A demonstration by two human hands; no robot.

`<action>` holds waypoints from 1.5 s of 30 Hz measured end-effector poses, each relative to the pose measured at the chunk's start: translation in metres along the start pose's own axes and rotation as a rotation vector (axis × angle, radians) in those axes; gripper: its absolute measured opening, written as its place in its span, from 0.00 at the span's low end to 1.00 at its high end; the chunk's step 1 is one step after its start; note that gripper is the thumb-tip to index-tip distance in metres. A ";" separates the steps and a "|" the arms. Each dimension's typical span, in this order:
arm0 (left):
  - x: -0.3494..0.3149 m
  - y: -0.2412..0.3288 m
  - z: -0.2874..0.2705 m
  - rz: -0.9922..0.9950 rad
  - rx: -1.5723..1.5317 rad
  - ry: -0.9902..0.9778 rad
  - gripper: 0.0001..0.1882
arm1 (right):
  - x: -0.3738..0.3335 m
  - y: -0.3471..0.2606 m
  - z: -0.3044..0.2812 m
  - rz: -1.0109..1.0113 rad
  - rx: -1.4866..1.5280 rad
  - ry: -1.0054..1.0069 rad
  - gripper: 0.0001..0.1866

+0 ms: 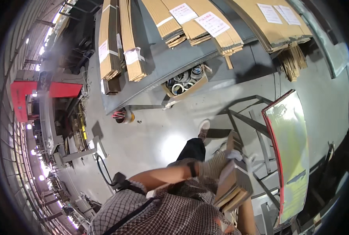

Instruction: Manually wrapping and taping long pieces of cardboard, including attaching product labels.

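Observation:
A bundle of cardboard strips [233, 182] is held in front of my body, tilted, with a white band [234, 155] around its upper part. My left hand [213, 166], in a pale knitted glove with a dark band at the wrist, is closed on the bundle's left side. My right forearm [245, 217] rises from the lower edge behind the bundle. The bundle hides most of my right hand, so its fingers cannot be made out.
Ahead, a grey table [158, 58] bears several stacks of cardboard strips [133, 58], some with paper labels. A carton of tape rolls [186, 84] sits at its near edge. A panel in shiny film [294, 156] leans on a metal frame [252, 121] at right. Tape rolls [123, 116] lie on the floor.

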State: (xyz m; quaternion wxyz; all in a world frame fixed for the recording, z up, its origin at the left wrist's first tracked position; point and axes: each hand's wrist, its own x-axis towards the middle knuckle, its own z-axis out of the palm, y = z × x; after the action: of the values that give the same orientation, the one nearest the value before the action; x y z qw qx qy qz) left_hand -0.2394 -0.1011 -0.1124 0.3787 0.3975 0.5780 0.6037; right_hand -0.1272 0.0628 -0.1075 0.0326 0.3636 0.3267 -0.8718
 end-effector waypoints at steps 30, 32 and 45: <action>0.267 0.144 0.204 -0.059 0.949 -1.046 0.49 | -0.274 -0.133 -0.148 -1.001 0.127 0.893 0.43; 0.283 0.106 0.199 -0.026 0.920 -1.081 0.47 | -0.251 -0.127 -0.130 -0.918 0.103 0.852 0.42; 0.232 0.182 -0.239 0.539 1.604 -0.335 0.15 | -0.067 -0.127 0.045 -0.555 -0.027 0.604 0.37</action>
State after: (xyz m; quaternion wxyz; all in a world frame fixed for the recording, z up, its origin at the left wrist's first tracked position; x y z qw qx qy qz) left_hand -0.5509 0.0085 0.0755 -0.0924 0.7524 0.6520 0.0158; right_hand -0.1429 0.1237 0.0297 -0.2965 0.5007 0.4186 -0.6973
